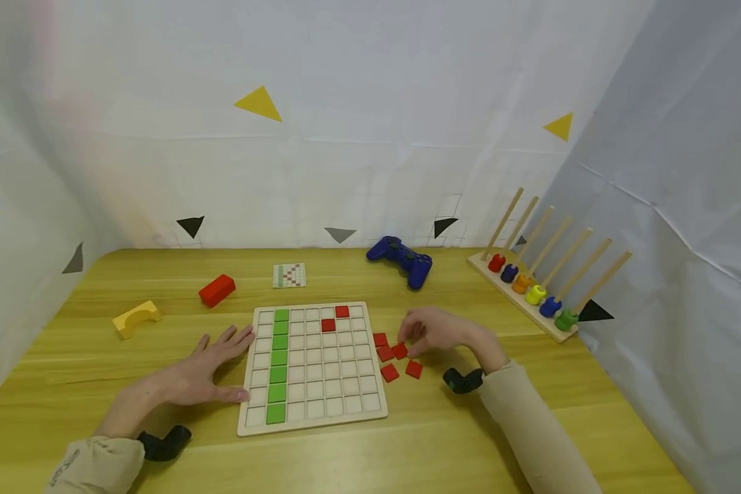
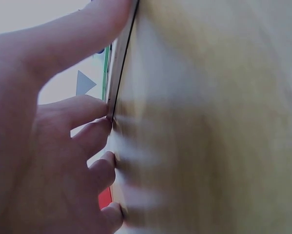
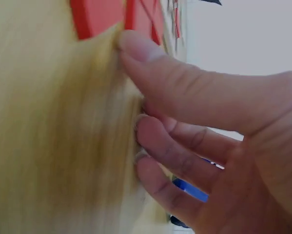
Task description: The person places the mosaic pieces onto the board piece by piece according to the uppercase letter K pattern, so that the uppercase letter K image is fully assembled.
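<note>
A wooden grid board lies flat on the table, with a column of green tiles near its left side and two red tiles set in upper squares. Along the board's left edge, my left hand rests with fingers spread, thumb and fingertips touching the rim. To the right of the board lie several loose red tiles. My right hand is beside them, fingers bent down to the table. In the right wrist view, the thumb is at the edge of a red tile; no tile shows pinched.
A small pattern card lies behind the board. Near it are a blue game controller, a red block and a yellow arch block. A wooden peg rack with coloured beads stands at the right.
</note>
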A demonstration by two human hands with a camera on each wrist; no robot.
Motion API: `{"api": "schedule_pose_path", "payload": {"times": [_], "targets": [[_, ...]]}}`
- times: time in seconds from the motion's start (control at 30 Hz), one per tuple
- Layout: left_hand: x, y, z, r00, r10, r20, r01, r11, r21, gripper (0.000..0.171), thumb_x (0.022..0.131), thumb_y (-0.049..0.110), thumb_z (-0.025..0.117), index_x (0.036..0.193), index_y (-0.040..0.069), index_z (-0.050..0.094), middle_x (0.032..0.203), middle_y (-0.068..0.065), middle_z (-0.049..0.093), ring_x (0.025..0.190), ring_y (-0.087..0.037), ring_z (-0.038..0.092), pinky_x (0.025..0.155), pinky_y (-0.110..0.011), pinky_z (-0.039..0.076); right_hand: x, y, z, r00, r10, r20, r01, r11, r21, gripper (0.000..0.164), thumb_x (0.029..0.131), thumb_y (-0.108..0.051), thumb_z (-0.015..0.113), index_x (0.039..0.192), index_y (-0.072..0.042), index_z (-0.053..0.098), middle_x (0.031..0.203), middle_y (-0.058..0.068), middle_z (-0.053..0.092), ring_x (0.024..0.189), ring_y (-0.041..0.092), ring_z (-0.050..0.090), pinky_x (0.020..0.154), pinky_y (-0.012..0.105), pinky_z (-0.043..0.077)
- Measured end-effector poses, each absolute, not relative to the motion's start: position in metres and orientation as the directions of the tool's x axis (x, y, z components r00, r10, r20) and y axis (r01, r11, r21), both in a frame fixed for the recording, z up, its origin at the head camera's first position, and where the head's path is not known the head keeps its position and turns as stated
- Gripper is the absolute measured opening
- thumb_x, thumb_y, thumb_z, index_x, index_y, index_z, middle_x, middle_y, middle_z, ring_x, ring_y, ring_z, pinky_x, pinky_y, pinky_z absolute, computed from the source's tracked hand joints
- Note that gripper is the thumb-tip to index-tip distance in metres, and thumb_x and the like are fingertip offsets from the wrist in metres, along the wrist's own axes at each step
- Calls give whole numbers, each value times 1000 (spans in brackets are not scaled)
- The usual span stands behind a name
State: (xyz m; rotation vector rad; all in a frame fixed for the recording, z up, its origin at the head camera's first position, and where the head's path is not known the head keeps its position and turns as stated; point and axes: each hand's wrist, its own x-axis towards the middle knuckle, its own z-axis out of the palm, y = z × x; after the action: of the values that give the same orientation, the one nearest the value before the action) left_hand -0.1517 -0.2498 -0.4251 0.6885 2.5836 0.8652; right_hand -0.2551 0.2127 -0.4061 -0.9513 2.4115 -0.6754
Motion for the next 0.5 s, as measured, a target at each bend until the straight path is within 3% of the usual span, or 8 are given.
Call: {"api": "schedule_pose_path", "payload": {"times": [0.3,0.5], "targets": [[-154,-250,-426,-828,537,-160,325,693,643,106,83,52,75,160,5,19,168,-18,6,151,-47,-7,114,-70,-14,-259,213,-408,-669,-721,-183,-535,637,-554,23,88,-21,78,110,-17,71,104,0,64,88,16,57,77,28,50],[-153,-250,-426,-826,536,-174,312,693,650,105,84,50,75,160,5,18,168,-19,5,151,-48,-8,114,-70,-14,-260,210,-414,-671,-725,-155,-550,627,-551,18,89,-21,77,105,-15,72,99,0,64,83,11,57,74,26,51]]}}
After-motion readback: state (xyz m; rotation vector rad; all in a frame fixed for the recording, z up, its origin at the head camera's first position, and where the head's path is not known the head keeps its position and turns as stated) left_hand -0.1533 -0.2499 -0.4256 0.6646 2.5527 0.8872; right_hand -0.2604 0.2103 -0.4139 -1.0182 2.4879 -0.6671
